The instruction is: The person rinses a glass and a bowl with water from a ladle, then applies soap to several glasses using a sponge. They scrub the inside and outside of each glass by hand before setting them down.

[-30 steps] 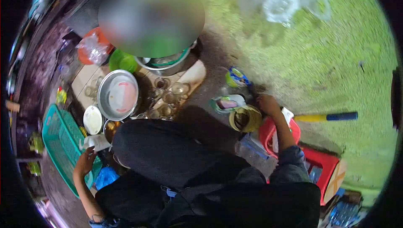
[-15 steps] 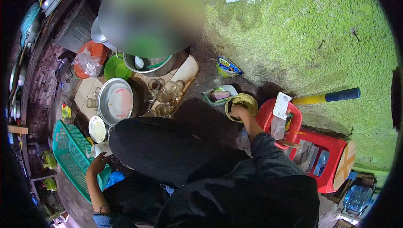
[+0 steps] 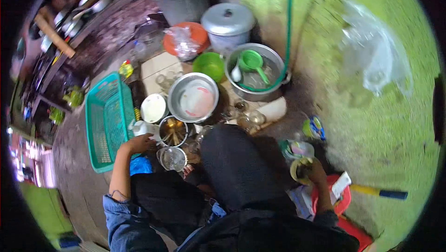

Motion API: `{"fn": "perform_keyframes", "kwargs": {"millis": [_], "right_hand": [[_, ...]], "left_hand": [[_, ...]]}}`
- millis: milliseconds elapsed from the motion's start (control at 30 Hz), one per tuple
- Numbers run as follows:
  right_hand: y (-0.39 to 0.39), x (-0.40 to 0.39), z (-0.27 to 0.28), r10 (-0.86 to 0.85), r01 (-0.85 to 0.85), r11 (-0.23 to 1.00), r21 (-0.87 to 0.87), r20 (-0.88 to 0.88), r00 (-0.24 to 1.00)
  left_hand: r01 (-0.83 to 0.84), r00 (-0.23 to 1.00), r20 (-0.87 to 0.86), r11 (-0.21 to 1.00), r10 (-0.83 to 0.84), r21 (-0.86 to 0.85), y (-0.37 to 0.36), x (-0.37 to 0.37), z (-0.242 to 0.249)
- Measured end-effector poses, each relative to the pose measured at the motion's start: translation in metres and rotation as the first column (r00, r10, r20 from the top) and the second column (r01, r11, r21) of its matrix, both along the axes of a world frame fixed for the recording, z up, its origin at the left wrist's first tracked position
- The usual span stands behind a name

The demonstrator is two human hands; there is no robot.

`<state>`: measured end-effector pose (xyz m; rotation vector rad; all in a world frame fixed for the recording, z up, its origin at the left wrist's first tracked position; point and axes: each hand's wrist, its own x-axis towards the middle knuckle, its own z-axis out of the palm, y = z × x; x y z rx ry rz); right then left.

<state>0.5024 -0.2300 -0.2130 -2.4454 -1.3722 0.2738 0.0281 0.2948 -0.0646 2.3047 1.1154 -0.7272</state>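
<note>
My left hand [image 3: 137,144] hovers at the left with its fingers stretched out beside a white cup-like vessel [image 3: 143,130]. Close to it stand a steel pot holding cutlery [image 3: 173,131] and a clear round container [image 3: 173,159]. On the right, my right hand [image 3: 317,173] reaches over the edge of a yellowish tub [image 3: 294,172]. Its fingertips are hidden at the tub's mouth, so their grip does not show. Just beyond the tub lies an opened green-and-white pouch [image 3: 297,150], with a blue-and-yellow packet [image 3: 314,128] farther up by the wall.
A teal basket [image 3: 95,126] stands left. Ahead are a metal basin [image 3: 193,76], a green bowl [image 3: 209,66], glasses [image 3: 251,121], a big pot [image 3: 232,83] with a green dipper [image 3: 251,60], and a lidded pot [image 3: 227,25]. A red basket [image 3: 344,201] and yellow-black handle [image 3: 378,191] are right.
The view has swung left, bringing more pots and the lidded pot into sight. My left hand has shifted toward the white vessel; my right hand stays at the tub.
</note>
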Motion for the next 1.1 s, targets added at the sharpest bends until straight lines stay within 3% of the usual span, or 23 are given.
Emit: {"fn": "perform_keyframes", "kwargs": {"millis": [33,67,100,200,233,267,300,400,467,533,567,633,700,733,800,867,933,1000,1100], "right_hand": [[0.006,-0.001,0.022,0.003,0.001,0.999,0.036,-0.114,0.993],[0.010,-0.003,0.035,-0.184,0.154,0.946,-0.285,-0.083,0.979],[0.017,-0.002,0.047,-0.352,0.297,0.768,-0.568,0.014,0.936],[0.054,0.008,0.081,-0.336,0.269,0.712,-0.648,0.021,0.942],[0.066,0.013,0.089,-0.234,0.212,0.819,-0.533,0.027,0.972],[0.087,0.018,0.092,-0.218,0.201,0.823,-0.531,0.031,0.975],[0.118,0.026,0.098,-0.099,0.120,0.875,-0.470,0.068,0.993],[0.241,0.030,0.134,0.252,-0.226,0.963,-0.149,0.192,0.948],[0.346,0.017,0.157,0.386,-0.346,0.908,-0.236,0.156,0.909],[0.441,0.008,0.134,0.533,-0.476,0.841,-0.257,0.240,0.812],[0.485,0.002,0.113,0.588,-0.564,0.809,-0.165,0.209,0.782],[0.566,-0.017,0.074,0.601,-0.552,0.790,-0.265,0.162,0.783],[0.631,-0.017,0.000,0.658,-0.604,0.753,-0.261,0.313,0.685],[0.652,-0.020,-0.026,0.662,-0.608,0.750,-0.260,0.304,0.685],[0.681,-0.021,-0.070,0.514,-0.428,0.856,-0.290,0.388,0.765],[0.688,-0.007,-0.127,0.501,-0.403,0.862,-0.308,0.393,0.771],[0.686,-0.004,-0.148,0.487,-0.381,0.868,-0.319,0.392,0.781],[0.686,-0.001,-0.162,0.411,-0.275,0.884,-0.379,0.346,0.843],[0.689,0.001,-0.165,0.518,-0.438,0.853,-0.285,0.350,0.780]], "left_hand": [[-0.089,0.995,0.033,0.993,0.092,-0.078,-0.009,0.007,0.015],[-0.167,0.982,0.061,0.973,0.178,-0.158,-0.016,0.015,0.029],[-0.143,0.986,0.070,0.981,0.153,-0.130,-0.016,0.014,0.030],[-0.131,0.982,0.126,0.986,0.143,-0.098,-0.009,0.005,0.028],[-0.132,0.973,0.178,0.988,0.144,-0.076,-0.009,0.004,0.034],[-0.135,0.964,0.225,0.989,0.143,-0.054,-0.007,0.001,0.036],[-0.118,0.954,0.274,0.992,0.126,-0.043,-0.003,-0.004,0.032],[-0.105,0.947,0.302,0.994,0.108,-0.026,0.007,-0.003,0.029],[-0.107,0.951,0.289,0.994,0.106,-0.013,0.006,0.001,0.038],[-0.042,0.963,0.270,0.990,0.005,0.132,0.001,0.006,0.053],[-0.060,0.954,0.300,0.989,0.016,0.138,0.000,0.008,0.059],[-0.123,0.954,0.287,0.988,0.092,0.093,0.002,0.006,0.070],[-0.207,0.941,0.291,0.974,0.171,0.096,0.006,0.003,0.080],[-0.209,0.943,0.283,0.973,0.175,0.093,0.008,0.000,0.080],[-0.292,0.946,0.201,0.937,0.254,0.193,0.014,-0.008,0.079],[-0.302,0.947,0.177,0.932,0.268,0.200,0.018,-0.013,0.077],[-0.398,0.917,0.102,0.905,0.386,0.152,0.021,-0.017,0.076],[-0.366,0.930,0.088,0.915,0.356,0.169,0.023,-0.019,0.068],[-0.381,0.924,0.034,0.919,0.380,0.101,0.025,-0.014,0.067]]}}
